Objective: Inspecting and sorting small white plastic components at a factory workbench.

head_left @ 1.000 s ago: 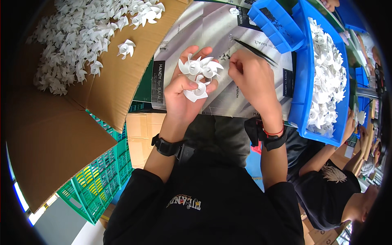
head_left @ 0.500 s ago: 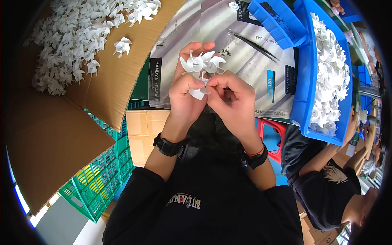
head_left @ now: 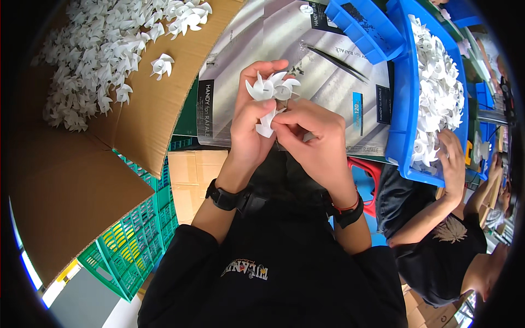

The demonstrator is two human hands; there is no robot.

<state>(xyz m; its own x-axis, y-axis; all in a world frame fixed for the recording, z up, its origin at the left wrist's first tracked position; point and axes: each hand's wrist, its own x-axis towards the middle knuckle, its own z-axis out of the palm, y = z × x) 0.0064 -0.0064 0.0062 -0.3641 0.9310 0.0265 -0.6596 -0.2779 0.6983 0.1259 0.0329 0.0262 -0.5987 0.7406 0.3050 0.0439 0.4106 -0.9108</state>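
Note:
In my left hand (head_left: 249, 123) are several small white fan impellers (head_left: 269, 87), two of them resting on the fingers and another one (head_left: 265, 124) pinched under the thumb. My right hand (head_left: 309, 131) is closed, its thumb and index fingertip pressed together at the hub of that lower impeller. Whatever small part may be between those fingertips is hidden. Beyond my hands, black tweezers (head_left: 336, 63) lie on the printed sheet (head_left: 227, 65), close to a scatter of tiny dark parts (head_left: 297, 71).
A cardboard box (head_left: 145, 93) heaped with white impellers (head_left: 104, 49) stands at the left, above a green crate (head_left: 128, 240). At the right, a long blue bin (head_left: 402, 126) holds more impellers; a co-worker's hand (head_left: 451, 161) reaches into it. A divided blue tray (head_left: 363, 27) sits beside it.
My right hand has turned slightly, its fingertips still at the lower impeller. The co-worker's hand has come into the blue bin's near end, and the bin sits slightly differently in view.

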